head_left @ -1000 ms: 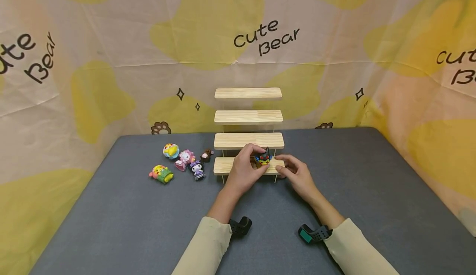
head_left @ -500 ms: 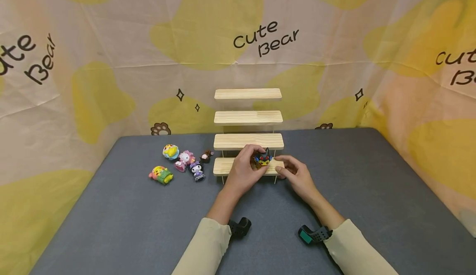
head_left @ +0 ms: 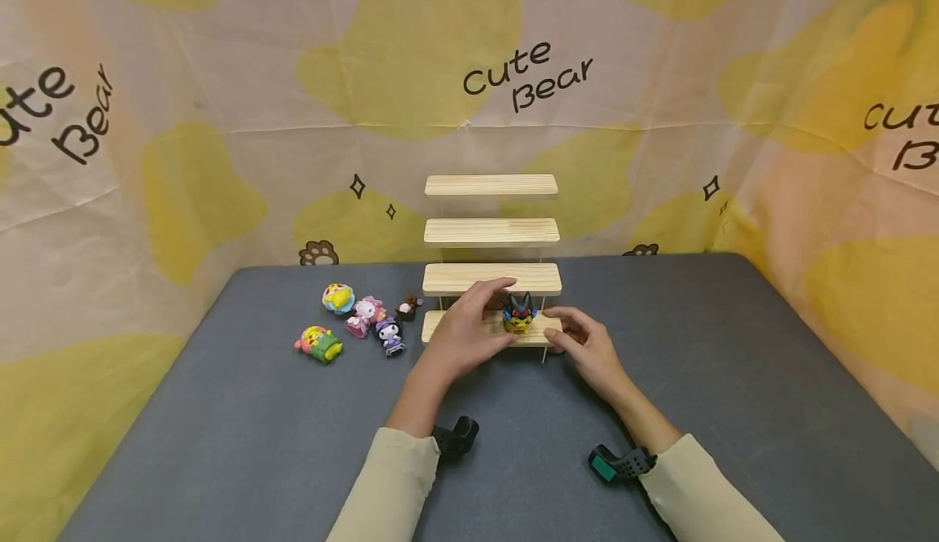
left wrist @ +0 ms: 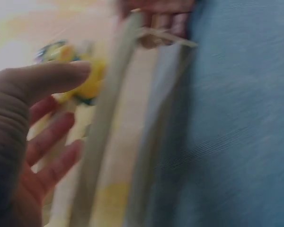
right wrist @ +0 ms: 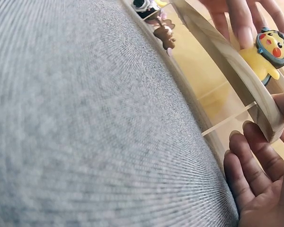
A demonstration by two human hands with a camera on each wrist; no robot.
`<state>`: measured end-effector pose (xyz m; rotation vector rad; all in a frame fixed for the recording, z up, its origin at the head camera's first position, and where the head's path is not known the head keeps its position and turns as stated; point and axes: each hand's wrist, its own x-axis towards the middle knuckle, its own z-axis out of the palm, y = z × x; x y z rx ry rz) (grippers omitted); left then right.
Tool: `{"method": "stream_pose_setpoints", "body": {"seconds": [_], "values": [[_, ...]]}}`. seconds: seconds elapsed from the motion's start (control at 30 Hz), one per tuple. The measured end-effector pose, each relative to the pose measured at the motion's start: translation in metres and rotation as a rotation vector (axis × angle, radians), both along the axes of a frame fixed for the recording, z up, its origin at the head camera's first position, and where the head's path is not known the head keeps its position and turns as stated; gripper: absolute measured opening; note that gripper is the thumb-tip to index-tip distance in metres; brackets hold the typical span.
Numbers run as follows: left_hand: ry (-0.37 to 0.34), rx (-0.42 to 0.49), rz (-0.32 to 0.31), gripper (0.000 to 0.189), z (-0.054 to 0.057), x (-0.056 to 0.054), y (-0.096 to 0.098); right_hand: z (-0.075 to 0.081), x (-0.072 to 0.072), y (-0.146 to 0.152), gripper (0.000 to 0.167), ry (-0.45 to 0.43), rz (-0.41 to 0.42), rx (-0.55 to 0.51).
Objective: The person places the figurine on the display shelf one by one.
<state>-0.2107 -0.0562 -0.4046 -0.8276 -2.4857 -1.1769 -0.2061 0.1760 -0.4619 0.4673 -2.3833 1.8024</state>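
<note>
Head: dark-hooded yellow figurine (head_left: pixel 519 319) stands upright, left fingers (head_left: pixel 491 286) apart, right fingers (head_left: pixel 570 314) pinching shelf (head_left: pixel 495 324).

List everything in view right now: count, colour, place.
Table: 1, grey, spanning the foreground
Backdrop: 1, pale with yellow patches, behind the table
Stand: 1, pale wood, four shelves, on the table
Hooded figure: 1, yellow with dark hood, upright on the lowest shelf
Green figure: 1, green and yellow, leftmost on the table
Blue figure: 1, blue, yellow and white, behind the green figure
Pink figure: 1, pink and white, right of the blue figure
Purple figure: 1, purple and white, beside the pink figure
Brown figure: 1, brown, just left of the stand
Bands: 2, black, one per wrist
Sleeves: 2, beige, one per arm
Left hand: 1, bare, beside the hooded figure
Right hand: 1, bare, gripping the lowest shelf's right end
</note>
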Motion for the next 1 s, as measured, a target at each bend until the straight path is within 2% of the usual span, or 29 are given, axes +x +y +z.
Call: {"method": "stream_pose_setpoints", "body": {"seconds": [0.17, 0.3, 0.43, 0.57, 0.67, 1.0], "values": [[-0.049, -0.056, 0.043, 0.059, 0.014, 0.004, -0.022, -0.002, 0.004, -0.001, 0.032, -0.001, 0.000, 0.011], [-0.052, -0.038, 0.086, 0.041, 0.020, 0.003, -0.037, -0.003, 0.004, -0.002, 0.032, 0.000, -0.005, 0.002], [-0.045, -0.016, 0.129, 0.026, 0.022, 0.001, -0.049, -0.003, 0.003, -0.002, 0.031, -0.001, -0.012, -0.002], [-0.013, 0.022, 0.165, 0.019, 0.022, -0.001, -0.061, -0.003, 0.001, -0.002, 0.031, -0.001, -0.005, -0.001], [-0.018, 0.044, 0.201, 0.015, 0.023, -0.002, -0.070, -0.002, 0.001, -0.002, 0.032, 0.003, -0.005, 0.000], [-0.182, 0.057, 0.338, 0.022, 0.018, -0.002, -0.111, 0.001, -0.001, -0.001, 0.032, -0.004, -0.007, 0.008]]}}
